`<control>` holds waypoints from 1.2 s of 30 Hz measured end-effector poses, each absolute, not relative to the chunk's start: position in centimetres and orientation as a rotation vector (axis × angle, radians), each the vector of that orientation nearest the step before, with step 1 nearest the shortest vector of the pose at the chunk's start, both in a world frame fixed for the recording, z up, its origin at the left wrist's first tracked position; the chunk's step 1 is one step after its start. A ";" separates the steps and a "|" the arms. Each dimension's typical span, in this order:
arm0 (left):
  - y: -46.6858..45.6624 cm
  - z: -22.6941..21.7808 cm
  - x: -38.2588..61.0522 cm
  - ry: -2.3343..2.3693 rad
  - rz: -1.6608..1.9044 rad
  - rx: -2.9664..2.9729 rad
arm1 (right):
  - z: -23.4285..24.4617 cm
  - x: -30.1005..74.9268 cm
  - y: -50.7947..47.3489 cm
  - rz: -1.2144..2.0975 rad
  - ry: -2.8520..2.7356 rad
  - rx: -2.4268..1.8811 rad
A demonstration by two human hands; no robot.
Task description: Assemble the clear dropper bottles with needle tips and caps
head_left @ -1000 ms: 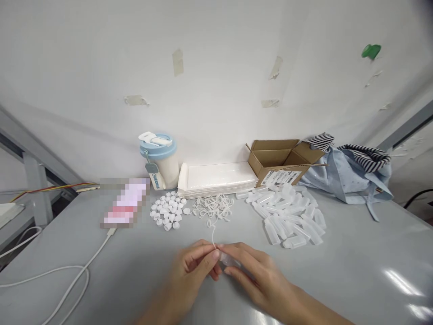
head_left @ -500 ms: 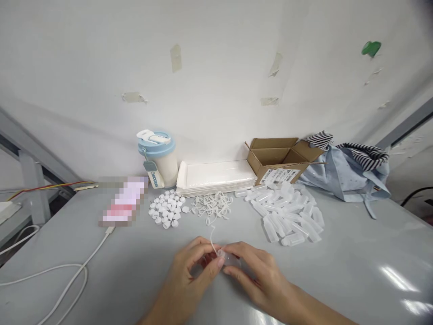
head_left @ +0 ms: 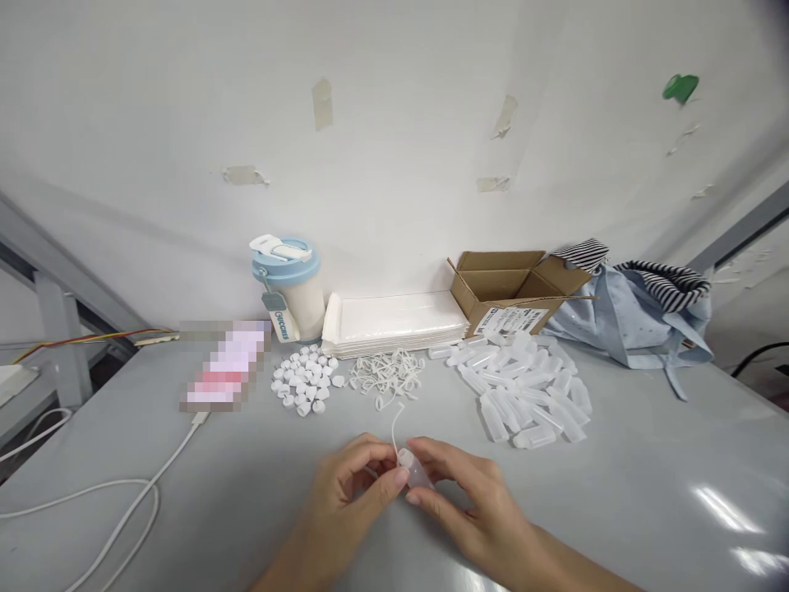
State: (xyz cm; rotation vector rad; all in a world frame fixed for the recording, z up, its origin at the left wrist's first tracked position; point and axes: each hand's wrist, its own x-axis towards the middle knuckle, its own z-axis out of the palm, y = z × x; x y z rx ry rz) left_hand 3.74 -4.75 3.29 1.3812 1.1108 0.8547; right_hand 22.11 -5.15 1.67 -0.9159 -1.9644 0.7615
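Observation:
Both hands meet low over the grey table (head_left: 616, 510). My right hand (head_left: 472, 501) grips a small clear plastic bottle (head_left: 414, 469) lying on its side between thumb and fingers. My left hand (head_left: 351, 493) pinches at the bottle's neck, where a thin white strap (head_left: 396, 423) stands up and curls over. Behind the hands lie a heap of white caps (head_left: 306, 380), a tangle of white straps (head_left: 387, 374) and a pile of clear bottles (head_left: 523, 386).
A blue-lidded cup (head_left: 289, 284), a stack of white bags (head_left: 394, 322) and an open cardboard box (head_left: 511, 288) line the wall. Blue cloth (head_left: 641, 316) lies at the right. A blurred phone (head_left: 225, 366) with a white cable (head_left: 123, 501) sits at the left.
The strap's free end has swung a little to the right and stands straighter. The bottle has tilted more upright between my fingers. The hands stay in place.

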 end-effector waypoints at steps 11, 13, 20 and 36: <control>-4.7 3.6 3.6 1.085 0.822 1.407 | 2.4 22.0 -5.1 0.954 -1.861 -1.002; -4.5 3.7 3.6 1.094 0.824 1.405 | 2.8 21.9 -5.2 1.086 -1.809 -0.983; -4.6 4.0 3.8 1.194 0.849 1.210 | 2.7 21.8 -5.3 1.177 -1.745 -1.025; -4.6 3.9 3.9 1.160 0.794 1.225 | 1.8 21.8 -5.3 1.097 -1.776 -1.014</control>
